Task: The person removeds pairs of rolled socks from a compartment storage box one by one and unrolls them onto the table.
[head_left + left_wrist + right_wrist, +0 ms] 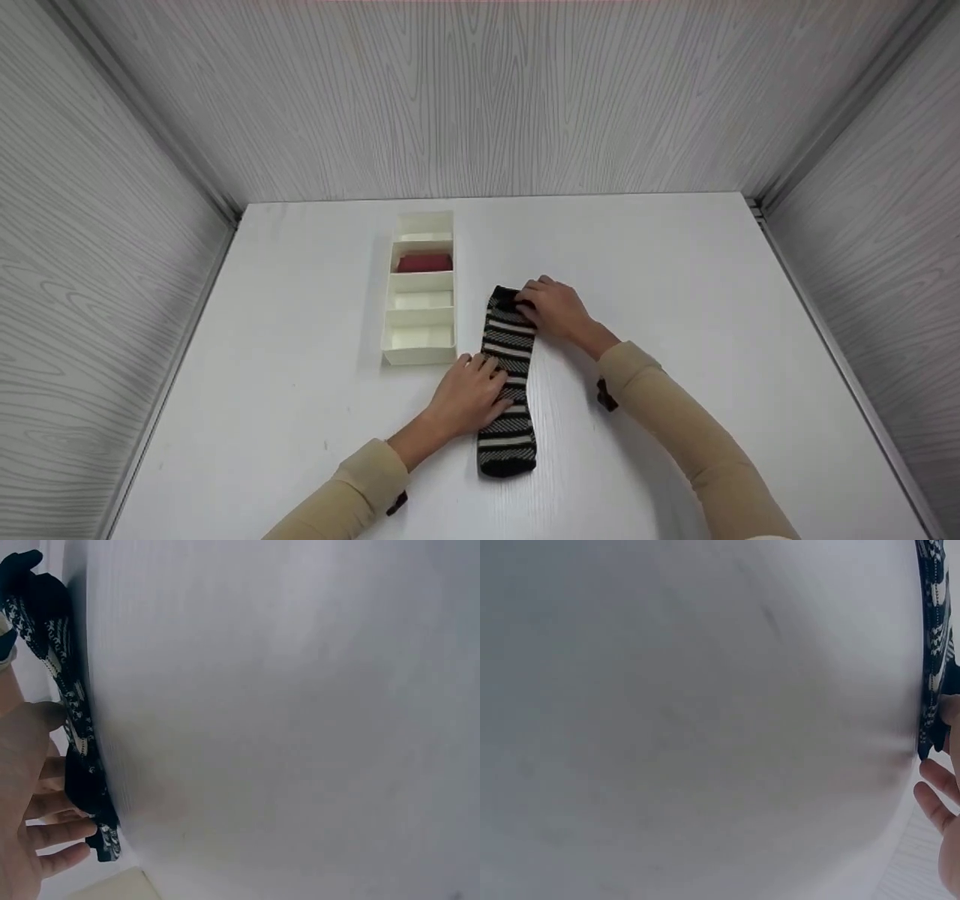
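A box [420, 356] stands upper-left of the sock [517, 377], with free table [592, 457] lower-right.

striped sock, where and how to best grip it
The striped sock is likely best pinched at its far dark end, coming from the right: it lies flat, offering a thin edge there, and the divided box stands to its left. The right hand is at that end; the left hand touches midway.

Can't see bits of striped sock [506, 442] under the left hand [466, 394], or both sleeves [716, 446] past the head view's bottom edge. Can't name the red thing [424, 262] in the white box [420, 356].
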### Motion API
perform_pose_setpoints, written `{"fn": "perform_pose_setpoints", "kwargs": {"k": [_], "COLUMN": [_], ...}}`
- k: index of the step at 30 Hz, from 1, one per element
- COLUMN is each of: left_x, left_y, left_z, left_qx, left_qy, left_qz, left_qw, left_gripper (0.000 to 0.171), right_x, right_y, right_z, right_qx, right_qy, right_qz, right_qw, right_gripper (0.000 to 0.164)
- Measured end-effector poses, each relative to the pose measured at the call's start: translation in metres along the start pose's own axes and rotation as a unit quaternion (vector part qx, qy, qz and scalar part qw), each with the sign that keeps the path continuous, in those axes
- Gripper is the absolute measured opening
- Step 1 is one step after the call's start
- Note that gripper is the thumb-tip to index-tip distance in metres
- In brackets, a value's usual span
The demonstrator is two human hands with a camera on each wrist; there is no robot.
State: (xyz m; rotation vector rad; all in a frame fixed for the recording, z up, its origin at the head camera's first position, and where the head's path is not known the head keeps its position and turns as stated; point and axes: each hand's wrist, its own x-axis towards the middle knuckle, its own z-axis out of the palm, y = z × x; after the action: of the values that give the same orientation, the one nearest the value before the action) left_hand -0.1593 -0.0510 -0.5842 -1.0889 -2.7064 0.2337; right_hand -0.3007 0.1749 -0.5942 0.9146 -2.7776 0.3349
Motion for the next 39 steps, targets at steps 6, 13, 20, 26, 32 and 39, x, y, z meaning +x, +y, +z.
{"fn": "perform_pose_setpoints", "kwargs": {"k": [6,13,20,26,32,39], "left_x": [0.005,0.011,0.015,0.012,-0.004,-0.021], "left_y": [-0.002,-0.007,-0.009,-0.007,-0.001,0.010], "left_z": [0.006,0.011,0.013,0.010,0.001,-0.005], "left_qx": [-0.025,-0.029,-0.022,0.008,0.010,-0.037], "left_qy": [0.001,0.004,-0.009,0.008,0.059,0.099], "left_qz": [-0.007,-0.013,-0.020,-0.014,0.025,0.115], "left_qw": [0.9997,0.9995,0.9995,0.9998,0.9979,0.9876], "left_gripper": [0.051,0.053,0.053,0.051,0.046,0.051], "right_x": [0.007,0.017,0.027,0.028,0.027,0.027], "right_y": [0.004,0.006,0.006,0.007,0.009,0.010], "right_z": [-0.001,-0.003,-0.004,-0.006,-0.008,-0.008], "right_qx": [0.004,-0.007,-0.042,-0.035,-0.014,-0.002], "right_qy": [-0.005,-0.018,-0.039,-0.044,-0.066,-0.079], "right_qz": [-0.003,0.004,0.005,0.005,0.016,0.020], "right_qw": [1.000,1.000,0.998,0.998,0.998,0.997], "right_gripper": [0.018,0.019,0.021,0.021,0.023,0.026]}}
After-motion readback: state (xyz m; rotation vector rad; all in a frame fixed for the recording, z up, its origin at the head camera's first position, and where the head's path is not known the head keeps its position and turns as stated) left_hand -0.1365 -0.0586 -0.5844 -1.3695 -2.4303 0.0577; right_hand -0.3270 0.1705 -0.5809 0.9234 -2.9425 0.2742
